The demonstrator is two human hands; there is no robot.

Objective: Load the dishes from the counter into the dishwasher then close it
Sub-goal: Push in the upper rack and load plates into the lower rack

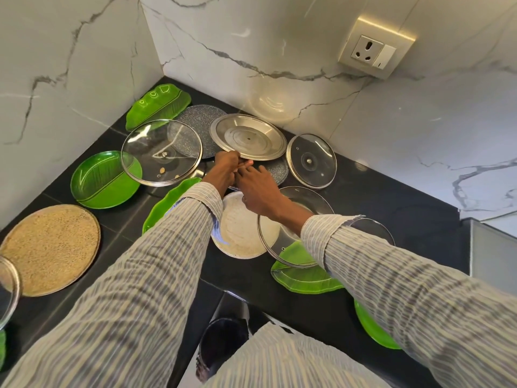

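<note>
A steel plate (249, 135) lies tilted at the back of the black counter (391, 203), and my left hand (223, 169) grips its near rim. My right hand (258, 191) sits just beside the left, fingers touching the same rim from below. Around them lie glass lids (161, 152) (312, 161) (291, 228), green leaf-shaped plates (105, 180) (158, 106) (305, 278), a speckled grey plate (198, 119) and a whitish plate (240, 231). The dishwasher is out of view.
A round woven tan tray (50, 247) lies at the left. Another glass lid (8, 292) pokes in at the left edge. Marble walls meet in a corner behind the dishes, with a wall socket (375, 51) at upper right. A green plate (375, 329) overhangs the counter's front edge.
</note>
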